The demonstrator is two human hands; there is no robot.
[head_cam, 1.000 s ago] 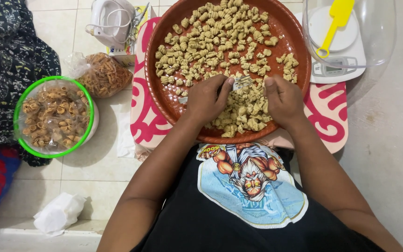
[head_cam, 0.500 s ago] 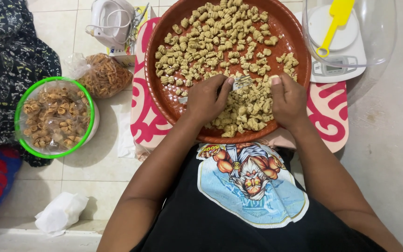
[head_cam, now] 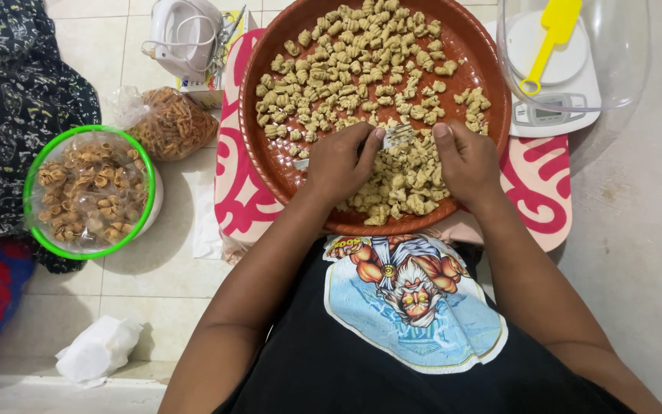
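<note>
I see a clear bag of fried snacks (head_cam: 166, 121) left of the round brown tray (head_cam: 270, 157), beside a green-rimmed bowl (head_cam: 88, 192). My left hand (head_cam: 342, 162) is curled around a fork (head_cam: 396, 136) over the dough pieces (head_cam: 362, 65), and my right hand (head_cam: 465, 159) presses them, fingers bent. The scale (head_cam: 553, 107) is blurred behind a clear lid.

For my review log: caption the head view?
Left hand holds fork, right hand beside it, over dough pieces on round tray.
</note>
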